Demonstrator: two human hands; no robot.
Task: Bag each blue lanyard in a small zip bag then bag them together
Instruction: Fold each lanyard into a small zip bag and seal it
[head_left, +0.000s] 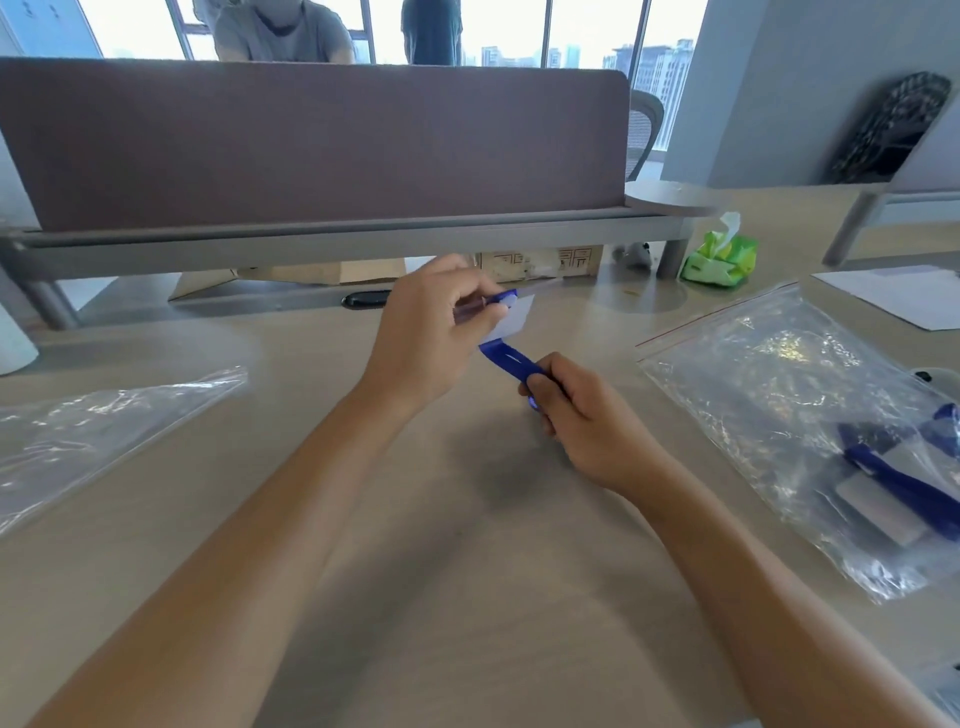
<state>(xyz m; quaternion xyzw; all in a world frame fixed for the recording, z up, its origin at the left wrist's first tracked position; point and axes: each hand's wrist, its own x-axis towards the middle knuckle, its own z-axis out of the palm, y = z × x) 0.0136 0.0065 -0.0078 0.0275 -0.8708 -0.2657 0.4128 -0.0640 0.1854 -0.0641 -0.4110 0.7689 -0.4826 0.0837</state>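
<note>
A blue lanyard (506, 358) with a white card at its top end is held above the middle of the desk. My left hand (431, 332) pinches its upper end by the white card. My right hand (582, 410) is closed around the lower folded part of the strap. A large clear zip bag (769, 384) lies on the right; a bagged blue lanyard (904, 478) with a white card rests at its right side. Another clear bag (98, 421) lies flat on the left.
A grey partition (311, 145) stands on a rail along the desk's far edge, with people behind it. A green tissue pack (719, 257) and white paper (904, 296) sit at the right back. Cardboard boxes (540, 260) show under the rail.
</note>
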